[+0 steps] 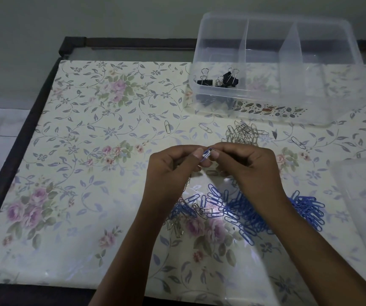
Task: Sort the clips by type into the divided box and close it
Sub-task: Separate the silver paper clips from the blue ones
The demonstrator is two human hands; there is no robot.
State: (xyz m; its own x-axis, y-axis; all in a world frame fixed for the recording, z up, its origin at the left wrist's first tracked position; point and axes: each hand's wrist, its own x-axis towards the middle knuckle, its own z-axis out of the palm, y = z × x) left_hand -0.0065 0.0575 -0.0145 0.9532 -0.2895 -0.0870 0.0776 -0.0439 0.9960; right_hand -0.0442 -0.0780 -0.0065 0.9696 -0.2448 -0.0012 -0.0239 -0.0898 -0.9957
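Note:
My left hand (173,171) and my right hand (246,166) meet above the table's middle, both pinching one blue paper clip (207,155) between thumbs and fingertips. Silver clips seem to hang inside my left palm too. Under my wrists spreads a pile of blue paper clips (250,213), with silver ones mixed in at its left (177,226). A heap of silver paper clips (243,132) lies beyond my hands. The clear divided box (323,115) stands open at the back right; several black binder clips (219,79) sit in its left compartment, and the other two look bare.
The box's clear lid (363,195) lies at the right edge. Single silver clips (167,127) are scattered near the box front. A floral cloth (78,151) covers the dark-framed table, whose left edge (16,151) drops to the floor.

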